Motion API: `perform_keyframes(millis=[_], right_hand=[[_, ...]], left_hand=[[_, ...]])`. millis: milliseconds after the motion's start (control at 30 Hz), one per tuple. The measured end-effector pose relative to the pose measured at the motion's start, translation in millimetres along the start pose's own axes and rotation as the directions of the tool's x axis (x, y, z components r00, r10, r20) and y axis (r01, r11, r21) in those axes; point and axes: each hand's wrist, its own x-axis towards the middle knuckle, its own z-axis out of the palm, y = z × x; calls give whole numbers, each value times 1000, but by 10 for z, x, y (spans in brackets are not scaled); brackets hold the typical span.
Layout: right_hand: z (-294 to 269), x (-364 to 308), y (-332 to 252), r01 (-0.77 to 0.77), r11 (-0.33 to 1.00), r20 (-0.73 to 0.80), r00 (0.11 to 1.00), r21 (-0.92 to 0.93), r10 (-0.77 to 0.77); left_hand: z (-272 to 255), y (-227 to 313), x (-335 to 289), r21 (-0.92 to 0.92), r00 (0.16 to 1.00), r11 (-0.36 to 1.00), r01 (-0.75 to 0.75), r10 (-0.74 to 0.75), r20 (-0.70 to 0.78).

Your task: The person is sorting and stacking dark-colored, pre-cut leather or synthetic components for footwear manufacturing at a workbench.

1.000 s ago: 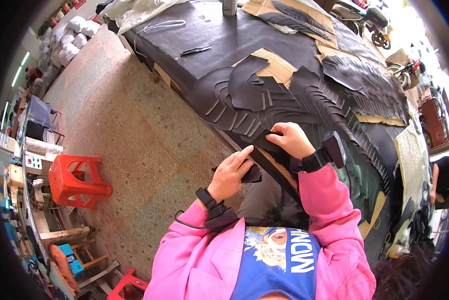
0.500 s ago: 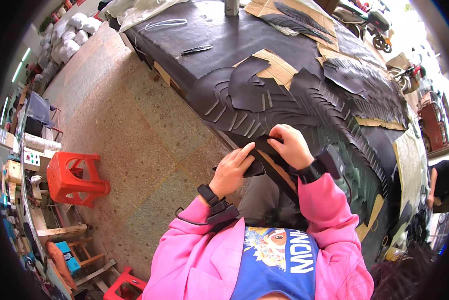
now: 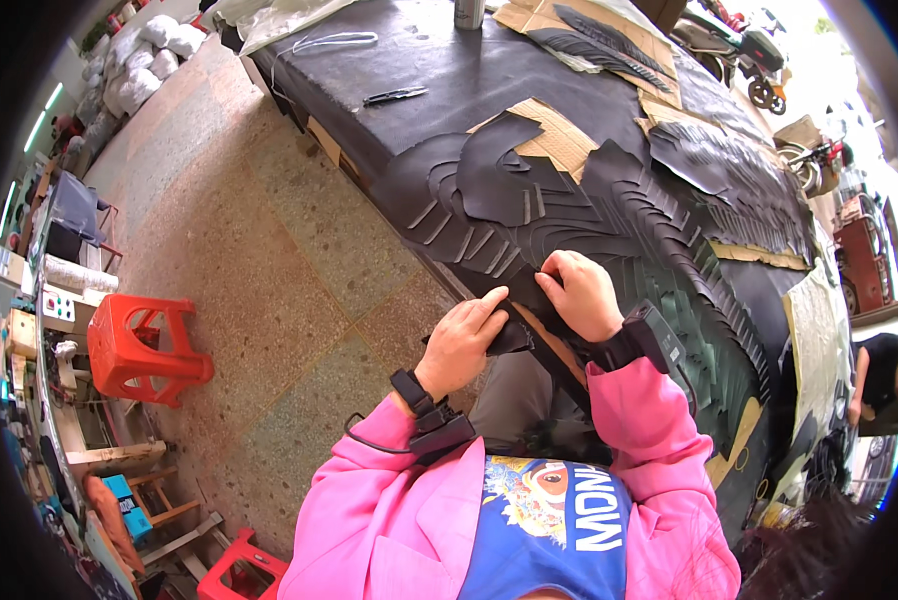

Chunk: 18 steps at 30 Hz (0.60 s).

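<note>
Just off the near edge of a dark-covered table [image 3: 359, 150], my left hand [image 3: 461, 342] is closed on a small black leather-like piece [image 3: 512, 338], part of which shows below its fingers. My right hand [image 3: 583, 296] is closed in a pinch at the table edge, to the right of the left. What lies between its thumb and forefinger is dark and mostly hidden against the black sheets behind. Beyond both hands, overlapping black cut pieces [image 3: 494, 180] lie fanned out in rows, some with pale edges.
Brown cardboard [image 3: 559, 140] lies among the pieces. Farther back on the table are a utility knife [image 3: 395, 96], a white cord [image 3: 334, 41] and a can [image 3: 469, 13]. A red stool [image 3: 149, 345] stands on the floor at left. Another person's arm [image 3: 859, 385] shows at far right.
My right hand stays pinched near the table edge; the dark strip visible between the hands earlier is now harder to see. The left hand keeps its hold, and the view has shifted slightly.
</note>
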Motion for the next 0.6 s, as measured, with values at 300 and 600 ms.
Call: perform_keyframes(millis=[300, 600], right_hand=[[15, 106, 111, 23, 1000, 78, 997, -8, -22], [-48, 232, 131, -97, 995, 272, 959, 30, 85]], left_hand=[[-39, 15, 58, 6, 1000, 1000, -9, 9, 8], [-141, 13, 303, -26, 974, 1000, 17, -11, 227]])
